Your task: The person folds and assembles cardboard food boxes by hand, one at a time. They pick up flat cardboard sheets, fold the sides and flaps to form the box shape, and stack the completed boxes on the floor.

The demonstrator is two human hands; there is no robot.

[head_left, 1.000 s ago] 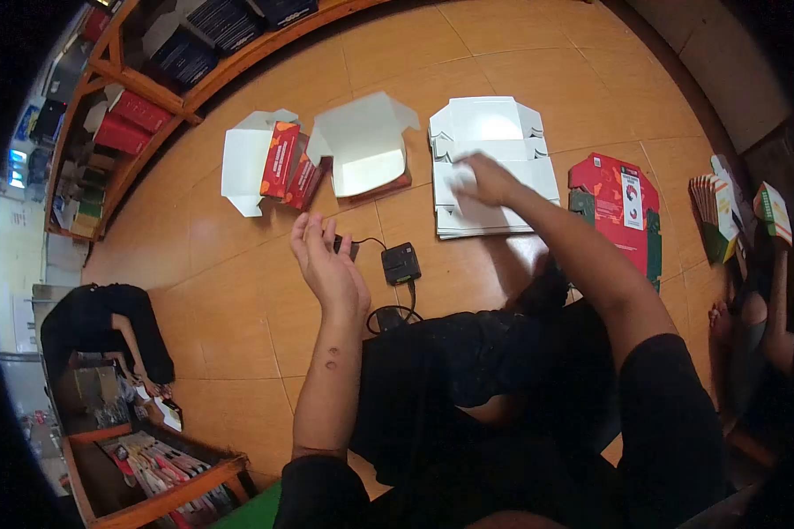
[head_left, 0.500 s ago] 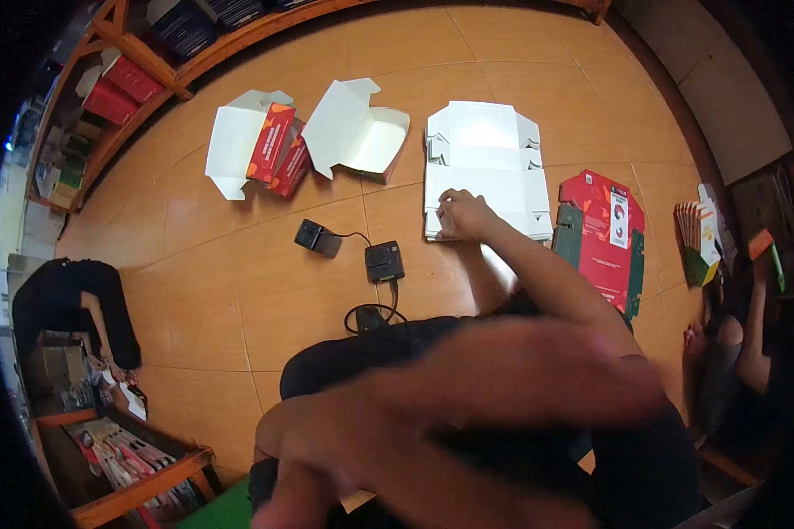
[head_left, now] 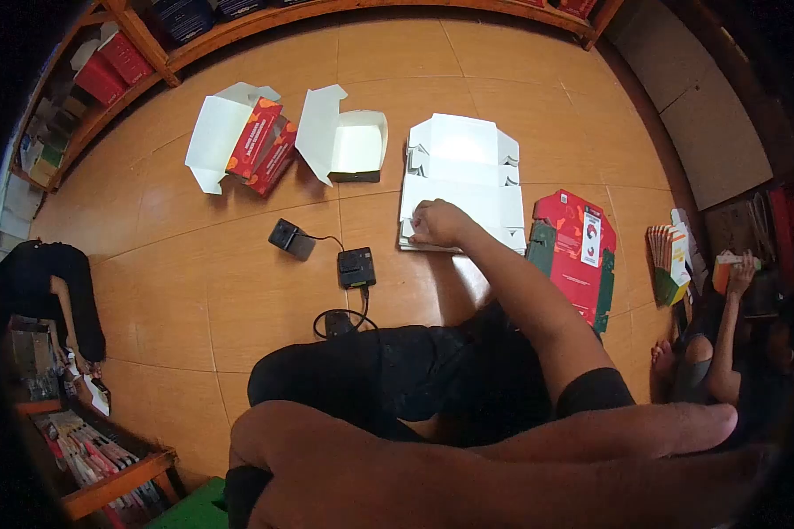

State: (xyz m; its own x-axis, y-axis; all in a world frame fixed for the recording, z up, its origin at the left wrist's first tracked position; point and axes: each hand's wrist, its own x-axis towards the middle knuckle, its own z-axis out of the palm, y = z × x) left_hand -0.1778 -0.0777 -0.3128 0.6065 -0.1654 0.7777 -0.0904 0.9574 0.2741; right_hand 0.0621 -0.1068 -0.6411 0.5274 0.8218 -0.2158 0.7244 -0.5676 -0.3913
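My right hand [head_left: 441,223] reaches forward to a stack of flat box blanks [head_left: 472,159], white side up. Its fingers are curled together at the near left part of the top box blank. Very close to the camera, my left hand [head_left: 503,458] crosses the bottom of the view, large and dim, one digit stretched to the right; nothing shows in it. Right of the stack lies a flat red box blank [head_left: 566,242] with green side flaps. Two folded boxes stand farther left: a red box [head_left: 265,145] and a white-lined box [head_left: 359,145], lids raised.
A small black device [head_left: 355,267] and a black block [head_left: 291,239] joined by cable lie on the tiled floor. Folded cartons [head_left: 670,260] stand at right beside a person [head_left: 723,353] holding a small box. Another person [head_left: 44,295] bends at left. Wooden shelves [head_left: 265,33] line the back.
The view has shifted, so the floor items sit farther left. My left hand has swung rightward near the camera. My right hand remains at the white stack, fingers more curled.
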